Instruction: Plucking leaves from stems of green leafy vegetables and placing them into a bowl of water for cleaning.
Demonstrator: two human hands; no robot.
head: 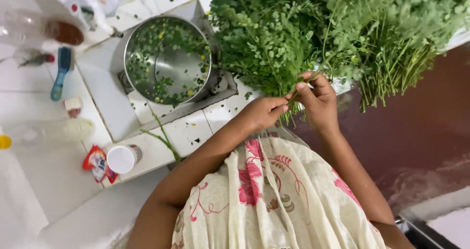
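— Nearest us, what are our hands doing?
— Our left hand (264, 113) and right hand (318, 102) meet, fingers pinching thin green stems at the foot of the leafy bunch (303, 38).
— Beyond them?
— The bunch lies on the bench (191, 131); left of it stands a steel bowl (167, 59) scattered with leaves.

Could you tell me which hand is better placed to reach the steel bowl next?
Probably the left hand: the steel bowl lies on its side, while the right hand, farther off, grips stems of the leafy bunch.
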